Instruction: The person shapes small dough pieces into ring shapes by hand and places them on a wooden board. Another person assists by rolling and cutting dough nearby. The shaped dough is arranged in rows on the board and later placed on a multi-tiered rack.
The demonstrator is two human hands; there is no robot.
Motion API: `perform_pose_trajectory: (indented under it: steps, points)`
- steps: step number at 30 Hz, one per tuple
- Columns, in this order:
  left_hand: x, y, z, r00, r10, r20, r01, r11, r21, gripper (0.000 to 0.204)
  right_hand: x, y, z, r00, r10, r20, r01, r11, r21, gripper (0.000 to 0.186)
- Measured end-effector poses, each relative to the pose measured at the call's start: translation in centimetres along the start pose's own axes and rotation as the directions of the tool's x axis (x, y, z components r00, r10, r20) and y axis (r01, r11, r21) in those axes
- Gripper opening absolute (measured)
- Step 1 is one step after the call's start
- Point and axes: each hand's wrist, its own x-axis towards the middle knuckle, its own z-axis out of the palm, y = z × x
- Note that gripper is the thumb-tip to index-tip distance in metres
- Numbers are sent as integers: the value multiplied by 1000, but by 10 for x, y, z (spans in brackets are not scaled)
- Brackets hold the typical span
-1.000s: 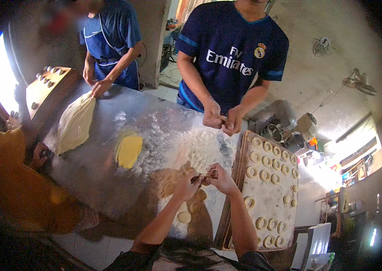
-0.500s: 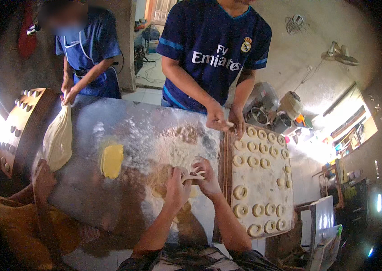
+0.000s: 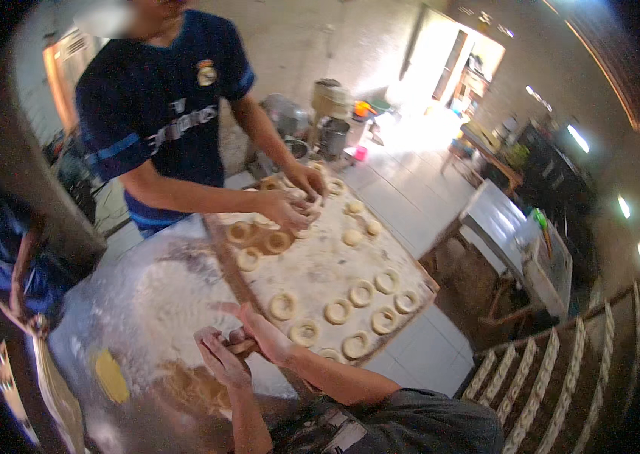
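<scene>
Both my hands are close together in front of me, over the floured table beside the board of dough rings. Between them is a small strip of dough (image 3: 242, 346), mostly hidden by my fingers. My left hand (image 3: 223, 363) curls against its left side. My right hand (image 3: 271, 337) presses it from the other side, its fingers reaching forward and slightly blurred. Several dough rings (image 3: 282, 306) lie spaced out on the floured board (image 3: 320, 272), with a few round dough pieces (image 3: 352, 237) toward its far right edge.
Across the table, a person in a dark blue shirt (image 3: 157, 121) works dough over the board. At left, another person pulls a long dough sheet (image 3: 55, 386); a yellow slab (image 3: 111, 376) lies on the metal table (image 3: 93, 310). A rack (image 3: 539, 386) with dough rows stands lower right.
My view has swung right, bringing the board toward the middle and the rack into sight. My hands, with the dough, are now beside the board's edge. The person opposite reaches further over the board.
</scene>
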Motion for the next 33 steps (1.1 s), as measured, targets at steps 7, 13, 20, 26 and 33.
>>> perform_pose_trajectory:
  steps: [7, 13, 20, 26, 33]
  points:
    - [-50, -38, 110, 928, 270, 257, -349, 870, 347, 25, -70, -13, -123, 988, 87, -124, -16, 877, 481, 76]
    - [-97, -29, 210, 824, 103, 557, -354, 861, 365, 20, -131, 5, -207, 970, -23, -244, 149, 846, 512, 63]
    - [-133, -32, 285, 750, -17, 661, -255, 915, 313, 26, -184, 0, -277, 912, 81, -402, 174, 811, 558, 48]
    - [-144, -41, 322, 595, -89, 799, -332, 878, 345, 26, -206, 25, -316, 851, -189, -490, 431, 785, 445, 54]
    - [-166, -54, 375, 511, -308, 802, -216, 858, 467, 28, -226, 34, -351, 715, 185, -674, 40, 952, 304, 60]
